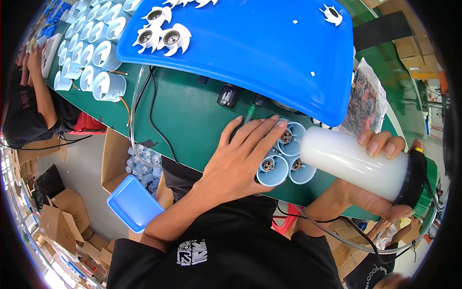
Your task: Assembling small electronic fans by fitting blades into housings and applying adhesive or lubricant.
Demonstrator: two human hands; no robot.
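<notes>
R hand (368, 196) grips fat white tube (349, 161). L hand (238, 166), fingers out straight, touches blue cups (277, 178) on its R.

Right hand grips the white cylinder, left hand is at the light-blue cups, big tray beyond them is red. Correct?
No: the big tray is blue, not red, as the head view shows. The rest holds: right hand grips the white cylinder, left hand at the light-blue cups.

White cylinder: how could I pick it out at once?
Start at the green table. Toward its right end, the right hand grips the white cylinder, near three light-blue cups. Unlike those short, open cups, it is long, milky and black-collared.
</notes>
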